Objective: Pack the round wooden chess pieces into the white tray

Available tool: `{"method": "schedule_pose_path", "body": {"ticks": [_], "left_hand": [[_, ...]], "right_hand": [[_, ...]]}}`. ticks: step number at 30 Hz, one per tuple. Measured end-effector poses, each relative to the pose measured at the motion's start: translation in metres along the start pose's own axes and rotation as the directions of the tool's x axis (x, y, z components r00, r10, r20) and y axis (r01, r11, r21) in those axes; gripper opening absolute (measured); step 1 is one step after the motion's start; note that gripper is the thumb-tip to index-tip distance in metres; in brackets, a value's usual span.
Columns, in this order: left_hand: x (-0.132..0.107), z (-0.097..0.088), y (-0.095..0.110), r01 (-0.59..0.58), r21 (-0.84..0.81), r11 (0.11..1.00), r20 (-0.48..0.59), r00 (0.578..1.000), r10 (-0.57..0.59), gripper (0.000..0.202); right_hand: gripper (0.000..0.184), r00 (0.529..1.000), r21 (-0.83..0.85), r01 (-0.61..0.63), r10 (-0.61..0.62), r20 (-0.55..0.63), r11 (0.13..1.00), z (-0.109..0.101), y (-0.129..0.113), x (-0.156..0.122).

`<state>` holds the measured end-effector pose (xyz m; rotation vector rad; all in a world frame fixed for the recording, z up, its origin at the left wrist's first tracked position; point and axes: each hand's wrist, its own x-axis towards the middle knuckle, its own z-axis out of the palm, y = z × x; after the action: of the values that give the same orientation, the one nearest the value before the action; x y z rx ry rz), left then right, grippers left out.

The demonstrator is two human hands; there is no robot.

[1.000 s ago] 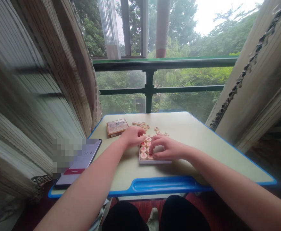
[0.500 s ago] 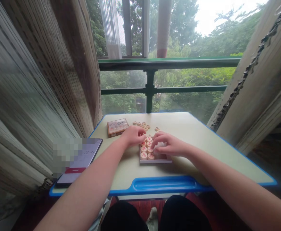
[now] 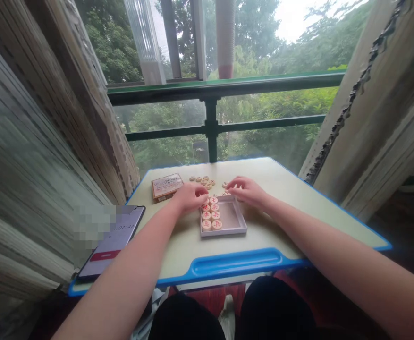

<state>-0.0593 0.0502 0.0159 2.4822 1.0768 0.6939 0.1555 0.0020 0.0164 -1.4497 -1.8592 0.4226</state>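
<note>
The disc-shaped pieces (image 3: pixel 216 225) look like light, rigid wood or plastic. Their rims appear smooth and may slip slightly under dry fingertips; breakage seems unlikely. Each loose piece is best gripped by opposite points of its rim, between thumb and forefinger, with the lettered face up. The shallow tray (image 3: pixel 223 233) looks like thin card: it should be steadied lightly at a wall or corner, since hard pressure could bend it.

The lettered pieces stand in two columns along the tray's left side; the right part of its floor is bare. The loose pieces (image 3: pixel 198 179) lie on the table (image 3: pixel 291 193) beyond the tray, ahead of the left hand (image 3: pixel 191 196) and to the left of the right hand (image 3: pixel 248 190).

The left hand is partly curled at the tray's far left corner, just beside the columns; whether it grips anything cannot be told. The right hand is loosely bent above the tray's far right corner, its fingertips just beside a single piece (image 3: pixel 224 185); whether they hold one is hidden.
</note>
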Motion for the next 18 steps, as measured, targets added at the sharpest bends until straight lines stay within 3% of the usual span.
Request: {"method": "schedule_pose_path", "body": {"ticks": [6, 13, 16, 18], "left_hand": [[0.0007, 0.0010, 0.0001, 0.026, -0.012, 1.000, 0.021, 0.999, -0.026, 0.026], [0.0008, 0.0004, -0.0003, 0.043, -0.010, 0.999, 0.003, 0.999, -0.043, 0.026], [0.0011, 0.0004, -0.0013, 0.064, -0.010, 0.998, -0.022, 0.998, -0.064, 0.026], [0.0014, 0.0001, -0.0021, 0.089, -0.009, 0.996, -0.051, 0.995, -0.089, 0.027]], "right_hand": [[0.015, 0.991, -0.125, 0.103, -0.091, 0.103, 0.987, 0.0018, 0.0063, 0.0008], [0.021, 0.986, -0.094, 0.109, -0.095, 0.140, 0.990, 0.0050, 0.0031, -0.0017], [0.023, 0.995, -0.087, 0.073, -0.067, 0.068, 0.994, 0.0024, 0.0048, 0.0004], [0.028, 0.998, -0.100, -0.008, 0.002, -0.057, 0.995, -0.0018, 0.0099, 0.0039]]}}
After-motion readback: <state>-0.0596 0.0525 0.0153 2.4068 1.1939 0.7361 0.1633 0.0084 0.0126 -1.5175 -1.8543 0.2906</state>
